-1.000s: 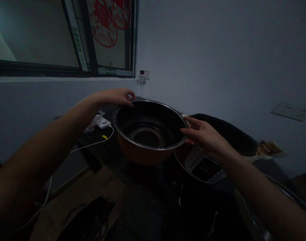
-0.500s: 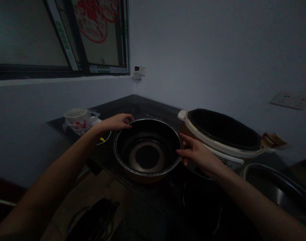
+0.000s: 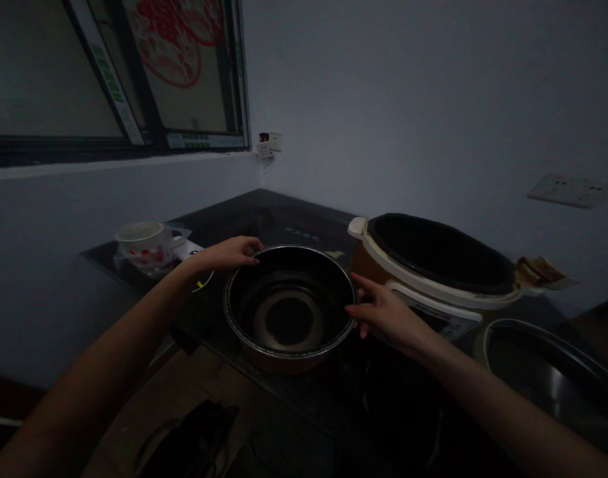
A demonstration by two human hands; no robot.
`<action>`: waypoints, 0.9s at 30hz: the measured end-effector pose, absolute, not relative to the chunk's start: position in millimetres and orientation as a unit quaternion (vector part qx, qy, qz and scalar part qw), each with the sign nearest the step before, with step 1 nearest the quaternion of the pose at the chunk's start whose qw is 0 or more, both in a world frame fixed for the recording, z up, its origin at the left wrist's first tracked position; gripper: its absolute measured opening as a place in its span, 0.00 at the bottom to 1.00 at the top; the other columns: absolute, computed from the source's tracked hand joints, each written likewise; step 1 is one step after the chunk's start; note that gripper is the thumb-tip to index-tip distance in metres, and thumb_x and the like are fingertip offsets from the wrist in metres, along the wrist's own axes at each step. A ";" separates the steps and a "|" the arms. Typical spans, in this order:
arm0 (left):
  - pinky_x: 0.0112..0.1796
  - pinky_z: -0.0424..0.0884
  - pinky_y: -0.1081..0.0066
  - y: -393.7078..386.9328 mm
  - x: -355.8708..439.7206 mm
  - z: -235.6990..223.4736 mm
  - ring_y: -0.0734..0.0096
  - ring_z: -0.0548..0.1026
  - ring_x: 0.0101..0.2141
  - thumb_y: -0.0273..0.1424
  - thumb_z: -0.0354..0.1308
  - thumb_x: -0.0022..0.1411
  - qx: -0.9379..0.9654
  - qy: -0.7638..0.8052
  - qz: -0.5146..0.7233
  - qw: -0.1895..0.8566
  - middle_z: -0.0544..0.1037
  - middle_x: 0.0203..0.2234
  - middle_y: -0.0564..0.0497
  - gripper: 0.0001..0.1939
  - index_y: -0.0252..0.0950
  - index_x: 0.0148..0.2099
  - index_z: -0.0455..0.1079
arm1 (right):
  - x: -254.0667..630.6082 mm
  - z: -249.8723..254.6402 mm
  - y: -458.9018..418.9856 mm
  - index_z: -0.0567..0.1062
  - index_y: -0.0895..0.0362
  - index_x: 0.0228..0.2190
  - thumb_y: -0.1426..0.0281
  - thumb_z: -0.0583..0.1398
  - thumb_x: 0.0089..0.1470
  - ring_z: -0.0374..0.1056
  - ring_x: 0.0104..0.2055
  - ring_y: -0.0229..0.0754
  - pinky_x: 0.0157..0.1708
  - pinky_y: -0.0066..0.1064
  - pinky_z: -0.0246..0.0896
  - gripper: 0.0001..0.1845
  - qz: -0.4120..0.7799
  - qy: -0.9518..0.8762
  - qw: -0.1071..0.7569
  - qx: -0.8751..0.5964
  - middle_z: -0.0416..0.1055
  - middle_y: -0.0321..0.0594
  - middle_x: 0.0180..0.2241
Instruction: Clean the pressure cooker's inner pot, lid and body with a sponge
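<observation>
Two bare hands are on one round pot [image 3: 290, 322], each grip pinching its rim: the left hand [image 3: 238, 252] at the far left, the right hand [image 3: 381, 312] on the right side, thumb and fingers on either side of the edge. The pot sits level just above or on the near part of the dark desk [image 3: 279, 212]; from here I can't tell whether its base touches. It is brownish outside and black inside, bare down to a pale ring around a dark disc.

Just right of it stands one cooker [image 3: 423, 279], white-rimmed and open, its hollow too dark to read. The print on its front panel [image 3: 451, 324] is too dim to make out. One brown folded piece [image 3: 540, 272] lies at its right handle, and in front on that side is one shiny-rimmed round thing [image 3: 528, 332], lid or basin, I can't say.

To the left I count one white cup [image 3: 142, 240] with red markings, wrapped in clear plastic, and one yellow tag [image 3: 200, 284] on a cable. Small pale lettering [image 3: 303, 234] on the desk is illegible.

Farther out, two red round decorations hang at the window [image 3: 45, 86], one bearing a large character; green print runs along the frame, blurred.
</observation>
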State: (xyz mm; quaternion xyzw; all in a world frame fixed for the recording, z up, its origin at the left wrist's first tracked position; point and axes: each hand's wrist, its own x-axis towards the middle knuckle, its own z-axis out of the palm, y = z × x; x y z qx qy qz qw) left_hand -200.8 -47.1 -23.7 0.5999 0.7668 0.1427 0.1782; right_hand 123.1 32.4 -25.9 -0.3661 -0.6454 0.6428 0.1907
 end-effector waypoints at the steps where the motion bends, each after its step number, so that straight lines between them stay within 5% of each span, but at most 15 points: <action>1: 0.36 0.68 0.73 -46.7 -200.8 -24.2 0.64 0.75 0.39 0.38 0.55 0.54 0.599 0.767 0.140 0.181 0.78 0.37 0.49 0.20 0.36 0.48 0.67 | 123.1 -26.3 32.1 0.52 0.61 0.62 0.81 0.62 0.46 0.64 0.17 0.30 0.13 0.23 0.63 0.44 0.644 -0.644 0.191 -0.366 0.63 0.30 0.28; 27: 0.33 0.68 0.70 -48.8 -201.6 -33.0 0.60 0.75 0.34 0.48 0.58 0.48 0.598 0.740 0.188 0.242 0.79 0.35 0.46 0.27 0.35 0.46 0.71 | 134.5 -48.6 34.9 0.57 0.56 0.58 0.74 0.63 0.45 0.65 0.24 0.32 0.14 0.22 0.62 0.39 0.641 -0.662 0.216 -0.324 0.63 0.34 0.34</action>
